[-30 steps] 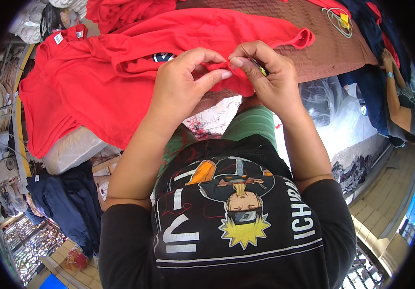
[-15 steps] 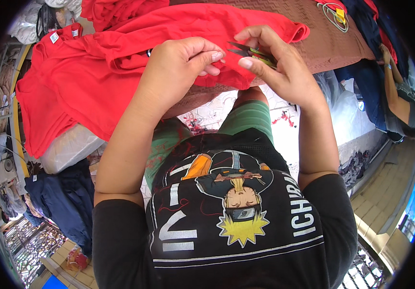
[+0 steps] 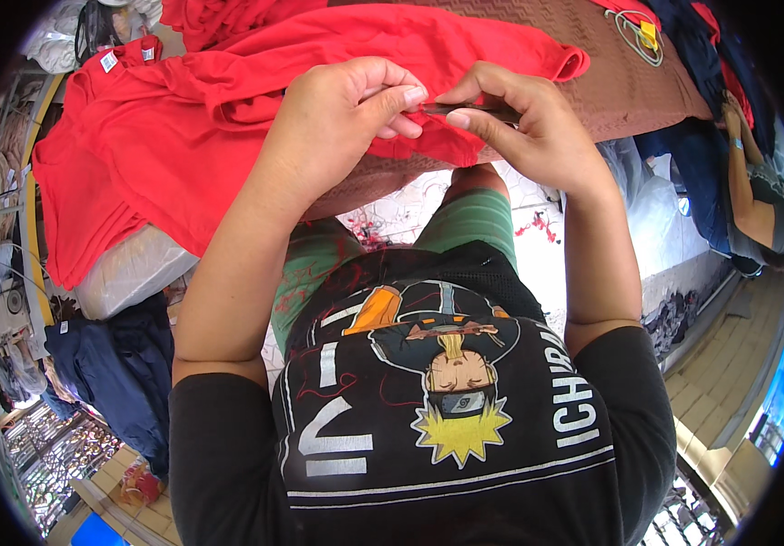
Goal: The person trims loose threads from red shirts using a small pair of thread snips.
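A red garment is spread over a surface covered in brown patterned cloth. Over its near edge, my left hand has thumb and fingers pinched together, with a bit of red at the fingertips; whether that is cloth or thread is too small to tell. My right hand grips a pair of thread snips between thumb and fingers. The dark blades point left and their tips meet the red bit beside my left fingertips. They look closed or nearly so.
More red cloth is heaped at the back. A pale cord with a yellow tag lies far right. Another person's arm reaches dark cloth there. Left are a plastic-wrapped bundle and navy clothing. Red thread scraps litter the floor.
The snips' blades, spread apart before, have come together and moved left to my left fingertips. My right fingers have squeezed closer; my left hand keeps its pinch.
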Tool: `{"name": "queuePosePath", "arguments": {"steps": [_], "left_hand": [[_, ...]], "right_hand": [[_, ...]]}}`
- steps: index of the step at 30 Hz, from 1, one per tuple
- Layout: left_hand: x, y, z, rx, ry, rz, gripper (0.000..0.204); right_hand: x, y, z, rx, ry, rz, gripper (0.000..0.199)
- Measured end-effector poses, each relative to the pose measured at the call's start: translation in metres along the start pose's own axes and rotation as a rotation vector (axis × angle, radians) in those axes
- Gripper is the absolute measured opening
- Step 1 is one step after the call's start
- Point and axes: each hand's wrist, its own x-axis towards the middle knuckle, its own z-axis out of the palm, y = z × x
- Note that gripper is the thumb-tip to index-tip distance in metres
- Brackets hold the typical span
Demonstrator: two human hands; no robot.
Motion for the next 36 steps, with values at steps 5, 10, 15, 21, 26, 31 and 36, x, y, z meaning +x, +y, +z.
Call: {"name": "queuePosePath", "arguments": {"steps": [5,10,15,21,26,31,36], "left_hand": [[0.000,0.004,0.001,0.059,0.000,-0.001,0.021],[0.016,0.015,0.001,0.334,-0.016,0.156,0.017],[0.036,0.023,0.005,0.350,0.008,0.250,0.017],[0.049,0.019,-0.044,0.697,-0.003,0.612,0.020],[0.014,0.078,-0.057,0.757,-0.178,0.669,0.041],[0.029,0.031,-0.019,0.585,0.166,0.492,0.028],[0.064,-0.048,0.036,0.979,0.504,0.400,0.033]], "right_hand": [[0.005,-0.009,-0.002,-0.099,-0.087,0.000,0.014],[0.010,-0.004,-0.015,-0.175,-0.088,0.017,0.015],[0.017,-0.014,-0.033,-0.251,-0.078,-0.090,0.015],[0.024,-0.037,-0.066,-0.429,-0.124,0.045,0.019],[0.012,-0.039,-0.137,-0.735,-0.248,0.041,0.022],[0.000,-0.039,-0.175,-0.657,0.116,0.080,0.031],[0.007,0.020,-0.059,-0.359,0.293,0.111,0.031]]}}
